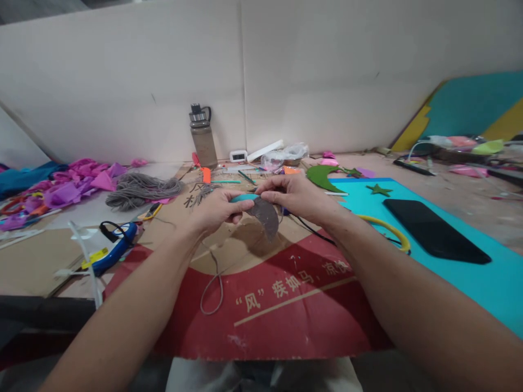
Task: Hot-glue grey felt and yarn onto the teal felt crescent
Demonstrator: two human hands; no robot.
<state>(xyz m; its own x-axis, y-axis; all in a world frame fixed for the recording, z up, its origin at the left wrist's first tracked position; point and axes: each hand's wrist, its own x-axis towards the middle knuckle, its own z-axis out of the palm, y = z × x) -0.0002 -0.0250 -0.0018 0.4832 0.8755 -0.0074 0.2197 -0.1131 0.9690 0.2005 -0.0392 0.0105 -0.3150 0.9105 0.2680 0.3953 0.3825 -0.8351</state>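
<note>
Close together over the cardboard, my two hands work on a small curved, pointed piece [267, 215], dark grey on its visible face, with a teal part at its top left. My left hand [220, 209] pinches the teal end between thumb and fingers. The fingers of my right hand [292, 196] are pinched together at the upper edge of the same piece; whether they also hold cord is too small to tell. A thin grey cord [212, 311] trails below my left hand and loops on the red printed cardboard [302, 321].
A grey yarn bundle [141, 190], a blue-and-white tool [110, 250] and pink and purple scraps [77, 185] lie left. A bottle [203, 141] stands behind. Rightward are a green crescent [322, 177], a green star [379, 190] and a black phone [435, 231] on a turquoise sheet [478, 288].
</note>
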